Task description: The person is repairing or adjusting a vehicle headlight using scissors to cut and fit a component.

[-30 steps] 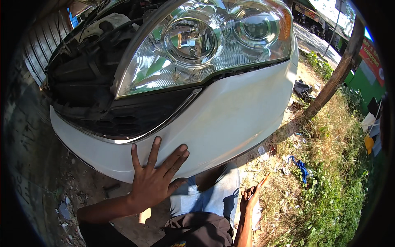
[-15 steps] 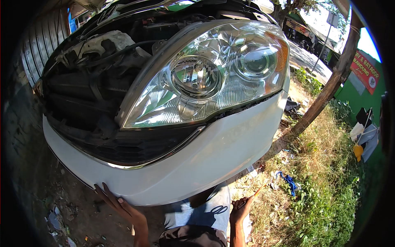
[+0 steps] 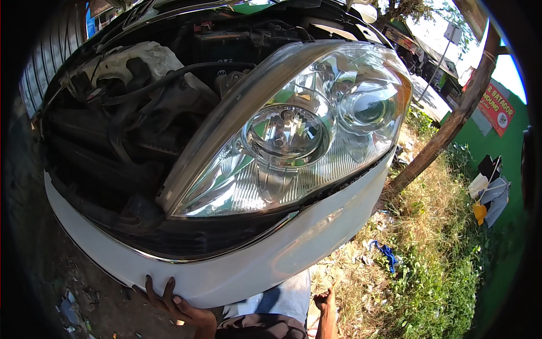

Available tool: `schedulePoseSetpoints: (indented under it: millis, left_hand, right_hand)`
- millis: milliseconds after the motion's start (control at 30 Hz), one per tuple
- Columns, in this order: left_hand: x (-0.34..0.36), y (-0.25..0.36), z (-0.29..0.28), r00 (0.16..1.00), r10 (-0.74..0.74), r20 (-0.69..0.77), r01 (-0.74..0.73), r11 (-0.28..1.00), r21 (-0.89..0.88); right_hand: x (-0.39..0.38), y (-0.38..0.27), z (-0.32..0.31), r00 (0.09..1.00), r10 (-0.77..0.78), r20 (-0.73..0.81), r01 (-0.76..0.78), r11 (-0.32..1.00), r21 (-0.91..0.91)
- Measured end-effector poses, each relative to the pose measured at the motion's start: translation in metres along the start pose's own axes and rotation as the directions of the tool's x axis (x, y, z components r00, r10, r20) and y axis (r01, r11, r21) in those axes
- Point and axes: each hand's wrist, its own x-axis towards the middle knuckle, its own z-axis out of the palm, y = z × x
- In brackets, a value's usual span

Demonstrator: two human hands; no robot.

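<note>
A large clear headlight [image 3: 288, 135] with an orange corner sits in the front of a car, above its white bumper [image 3: 333, 226]. My left hand [image 3: 178, 308] is at the bumper's lower edge, its fingers apart and resting against the painted face. It does not grip around anything that I can see. Lower right of the bumper, my right hand [image 3: 324, 300] is apart from the car. Its fingers are curled in and one digit points up; whatever may be inside them is hidden.
The dark engine bay [image 3: 130, 113] is exposed left of the headlight. A slanted wooden post [image 3: 446, 133] stands at right, beside dry grass and weeds [image 3: 435, 265]. A blue cloth [image 3: 387, 254] lies on the ground. Hanging cloths [image 3: 494, 195] are near a green wall [image 3: 511, 152].
The view has shifted, so the headlight and bumper appear lower and closer. My left hand now has its fingers on the bumper's face. The thin orange shape by my right hand no longer shows.
</note>
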Motion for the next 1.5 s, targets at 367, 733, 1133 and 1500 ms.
schedulePoseSetpoints:
  millis: [367, 733, 1133, 1500]
  left_hand:
    - [-0.001, 0.003, 0.004, 0.999, -0.039, -0.011, 0.038, 0.999, -0.023]
    - [-0.011, -0.04, 0.0, 0.888, 0.456, 0.06, -0.459, 0.882, 0.106]
    - [0.036, 0.035, 0.005, 0.849, 0.524, 0.068, -0.527, 0.833, 0.168]
    - [0.008, -0.015, 0.003, 0.837, 0.542, 0.078, -0.547, 0.833, 0.083]
  right_hand:
    - [-0.002, -0.017, 0.02, 0.919, -0.386, -0.078, 0.307, 0.827, -0.471]
    - [-0.02, -0.079, 0.092, 0.7, -0.71, 0.073, 0.447, 0.357, -0.82]
    - [-0.117, -0.266, 0.39, -0.061, -0.998, 0.003, 0.995, -0.06, 0.079]
    - [-0.107, -0.264, 0.403, -0.156, -0.935, 0.319, 0.984, -0.175, -0.032]
